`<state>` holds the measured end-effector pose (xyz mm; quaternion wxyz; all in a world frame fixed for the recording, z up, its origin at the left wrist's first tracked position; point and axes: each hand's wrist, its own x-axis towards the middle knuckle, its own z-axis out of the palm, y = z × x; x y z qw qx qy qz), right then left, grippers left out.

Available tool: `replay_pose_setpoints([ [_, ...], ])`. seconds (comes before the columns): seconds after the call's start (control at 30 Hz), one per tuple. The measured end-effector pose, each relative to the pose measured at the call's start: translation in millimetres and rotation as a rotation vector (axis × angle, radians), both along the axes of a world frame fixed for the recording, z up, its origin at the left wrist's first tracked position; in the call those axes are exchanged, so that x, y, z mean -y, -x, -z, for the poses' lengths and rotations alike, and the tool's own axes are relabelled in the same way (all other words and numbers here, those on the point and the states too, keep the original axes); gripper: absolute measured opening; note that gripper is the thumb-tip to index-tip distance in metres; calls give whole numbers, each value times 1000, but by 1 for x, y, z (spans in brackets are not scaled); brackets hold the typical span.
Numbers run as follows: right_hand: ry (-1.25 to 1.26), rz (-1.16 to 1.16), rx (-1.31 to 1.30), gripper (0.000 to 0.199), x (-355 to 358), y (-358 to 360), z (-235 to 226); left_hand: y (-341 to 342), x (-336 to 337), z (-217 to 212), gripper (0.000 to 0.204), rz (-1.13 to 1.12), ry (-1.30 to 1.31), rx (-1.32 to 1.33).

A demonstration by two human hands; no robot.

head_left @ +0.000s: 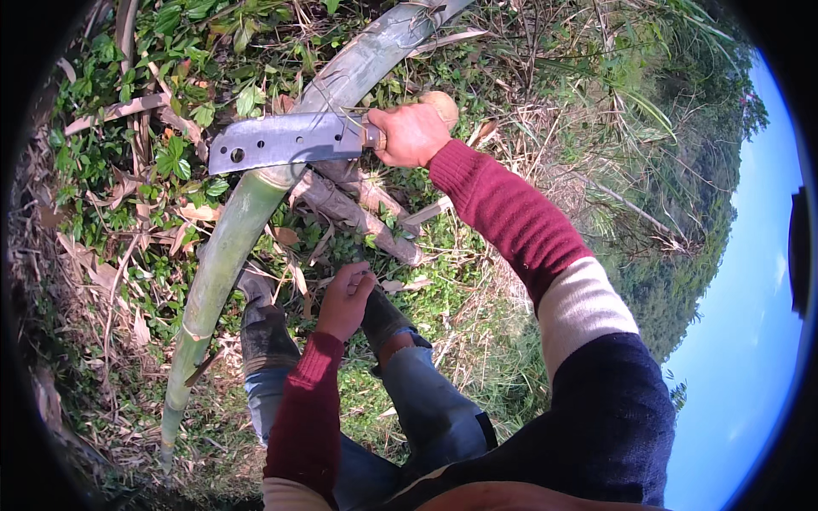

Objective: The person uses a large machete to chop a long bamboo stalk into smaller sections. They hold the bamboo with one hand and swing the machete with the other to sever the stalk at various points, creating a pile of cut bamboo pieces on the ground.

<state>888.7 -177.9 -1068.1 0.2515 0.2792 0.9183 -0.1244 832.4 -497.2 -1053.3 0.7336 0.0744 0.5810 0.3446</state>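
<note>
My right hand [413, 134] is wrapped round the wooden handle of a machete [285, 141], whose rounded butt shows past my fist. The broad grey blade has several holes and lies level across a thick green bamboo pole [226, 247], over a joint in it. Whether the edge is touching the bamboo or just above it, I cannot tell. My left hand [345, 300] hangs lower down, in front of my boots and apart from the pole. Its fingers are curled in, and nothing shows in them.
Two short cut stems [362, 217] lie beside the pole. My dark boots [266, 328] stand among green leaves and dry bamboo sheaths [111, 277]. Tangled dry brush [588, 170] rises on the right, before a wooded slope [682, 255].
</note>
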Motion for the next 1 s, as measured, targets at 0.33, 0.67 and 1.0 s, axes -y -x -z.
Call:
replay_pose_setpoints([
  [0.33,-34,224,29,35,-6,-13,-12,-4,3,0,37,-12,-31,6],
  [0.67,-66,459,-14,37,3,-1,-20,-19,12,-8,34,-22,-82,64],
  [1.0,-227,784,-143,38,-65,-61,-9,-7,14,-5,33,-32,-37,82],
])
